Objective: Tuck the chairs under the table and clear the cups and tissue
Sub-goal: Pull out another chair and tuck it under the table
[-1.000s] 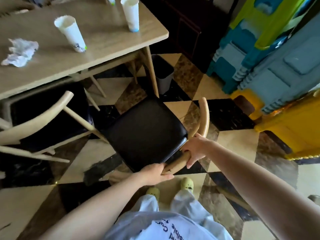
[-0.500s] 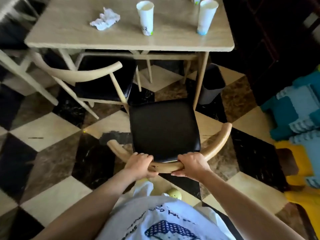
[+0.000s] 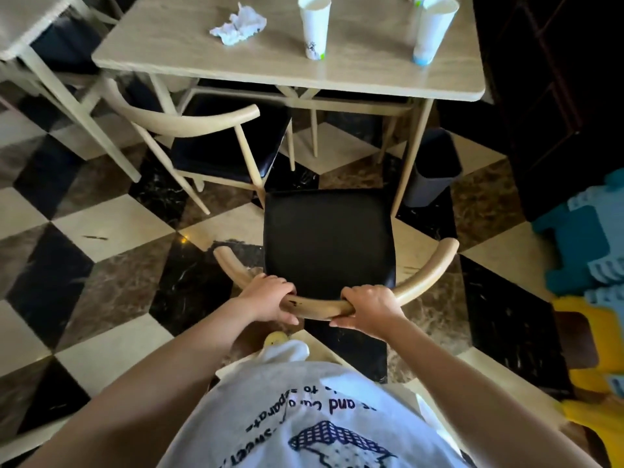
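Left hand (image 3: pixel 270 298) and right hand (image 3: pixel 369 310) are both gripping the chair (image 3: pixel 329 241) backrest rail — chair sitting just short of the table (image 3: pixel 290 67) edge, looking rigid, light enough to slide.

Dining corner, probably of a home or small eatery: a wooden table (image 3: pixel 354 76) with matching black-seated chairs (image 3: pixel 329 241), checkered marble floor (image 3: pixel 111 224), paper cups (image 3: pixel 314 27), and stacked plastic stools (image 3: pixel 587 244) at one side.

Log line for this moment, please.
hands: left, right gripping chair backrest | chair: not tucked | table: two cups, tissue uncleared
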A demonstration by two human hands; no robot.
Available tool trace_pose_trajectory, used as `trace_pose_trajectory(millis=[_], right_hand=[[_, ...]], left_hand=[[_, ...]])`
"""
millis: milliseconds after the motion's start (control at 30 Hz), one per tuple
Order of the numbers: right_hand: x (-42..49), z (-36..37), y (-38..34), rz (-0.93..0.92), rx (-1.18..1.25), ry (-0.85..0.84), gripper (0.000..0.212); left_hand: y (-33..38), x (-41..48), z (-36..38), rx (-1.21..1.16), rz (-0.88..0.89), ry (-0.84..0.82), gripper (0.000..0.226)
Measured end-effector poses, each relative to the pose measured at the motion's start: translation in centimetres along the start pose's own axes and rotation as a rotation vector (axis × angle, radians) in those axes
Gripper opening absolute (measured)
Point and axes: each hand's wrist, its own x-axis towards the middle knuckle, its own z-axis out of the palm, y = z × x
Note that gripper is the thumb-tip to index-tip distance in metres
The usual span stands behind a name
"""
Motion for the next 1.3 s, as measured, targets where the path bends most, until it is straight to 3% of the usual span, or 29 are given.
trace_pose_trajectory(millis=[167, 400, 1300], right_hand=[[-0.4, -1.0, 2.4, -0.009, -0.105, -0.105, 0.044], [-0.4, -0.3, 2.6, 0.016, -0.08, 0.03, 0.032], [12.5, -9.6, 8.2, 0.146, 0.039, 0.121, 0.035]], left_hand=[[-0.1, -0.1, -0.2, 0.015, 0.028, 0.016, 0.053], [-0.6, 0.5, -0.9, 0.026, 0.02, 0.024, 0.049], [-7.1, 13.3, -17.5, 0.144, 0.143, 0.02, 0.051]])
